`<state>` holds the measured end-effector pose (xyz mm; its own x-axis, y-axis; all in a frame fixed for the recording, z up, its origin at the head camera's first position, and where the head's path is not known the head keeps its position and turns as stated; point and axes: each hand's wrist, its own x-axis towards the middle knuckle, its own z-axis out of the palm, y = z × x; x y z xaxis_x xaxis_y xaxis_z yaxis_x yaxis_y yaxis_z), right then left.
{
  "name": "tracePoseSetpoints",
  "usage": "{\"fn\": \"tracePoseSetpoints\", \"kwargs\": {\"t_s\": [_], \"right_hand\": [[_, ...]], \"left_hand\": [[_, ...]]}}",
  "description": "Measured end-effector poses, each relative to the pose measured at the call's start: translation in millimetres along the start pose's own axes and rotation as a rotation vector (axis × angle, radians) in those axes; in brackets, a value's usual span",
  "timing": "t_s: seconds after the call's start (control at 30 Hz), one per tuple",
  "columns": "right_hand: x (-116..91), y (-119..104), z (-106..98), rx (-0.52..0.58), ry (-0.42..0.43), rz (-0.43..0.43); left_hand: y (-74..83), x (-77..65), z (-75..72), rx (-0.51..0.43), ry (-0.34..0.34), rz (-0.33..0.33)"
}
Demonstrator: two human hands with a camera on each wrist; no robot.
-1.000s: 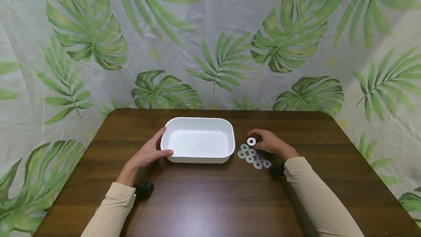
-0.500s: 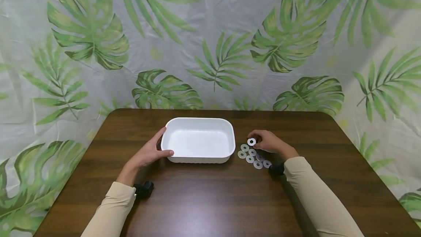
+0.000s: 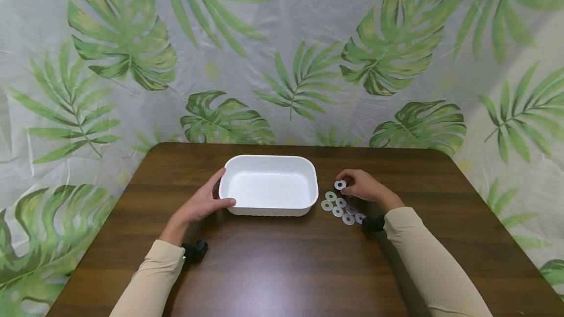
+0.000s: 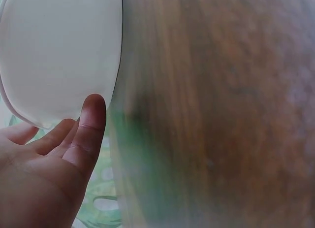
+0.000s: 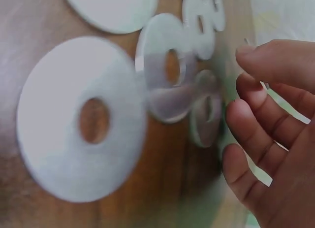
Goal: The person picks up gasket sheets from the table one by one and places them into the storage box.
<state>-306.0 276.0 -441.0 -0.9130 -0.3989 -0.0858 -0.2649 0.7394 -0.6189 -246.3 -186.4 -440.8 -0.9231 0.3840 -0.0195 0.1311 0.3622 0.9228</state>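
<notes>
- Twelve o'clock is the table's (image 3: 273,253) far edge; a narrow strip runs behind the tub (image 3: 269,211), then the cloth (image 3: 286,48) rises.
- The tub's mouth is uncovered, so entry from above is possible.
- The left grip (image 3: 201,203) blocks the tub from 8 to 10 o'clock, touching it.
- At the tub's 3 o'clock a slim gap remains; loose washers (image 3: 334,213) crowd 4 o'clock.
- The right grip (image 3: 363,187), pinching one washer, covers the pile's 2 o'clock; a wrist camera (image 3: 373,223) hems its 4 o'clock.
- Widest room: the tub's 6 o'clock, between the sleeves (image 3: 434,260).
</notes>
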Motion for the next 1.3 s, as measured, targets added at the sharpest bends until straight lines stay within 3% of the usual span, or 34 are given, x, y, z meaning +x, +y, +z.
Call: {"fn": "tracePoseSetpoints", "kwargs": {"t_s": [0.27,0.6,0.93,1.3], "right_hand": [[3,-23,-21,0.04,0.021,-0.029],[-1,-79,-44,0.055,0.03,-0.135],[7,-121,-40,0.069,-0.02,-0.246],[32,-177,-17,0.071,-0.097,-0.341]], "left_hand": [[-2.7,0.3,-0.9,-0.01,-0.013,0.011],[-1.1,-0.8,-0.9,0.011,0.005,-0.009],[-1.6,0.9,0.2,0.008,0.0,-0.017],[-1.4,-0.2,-1.1,0.012,-0.005,-0.035]]}}
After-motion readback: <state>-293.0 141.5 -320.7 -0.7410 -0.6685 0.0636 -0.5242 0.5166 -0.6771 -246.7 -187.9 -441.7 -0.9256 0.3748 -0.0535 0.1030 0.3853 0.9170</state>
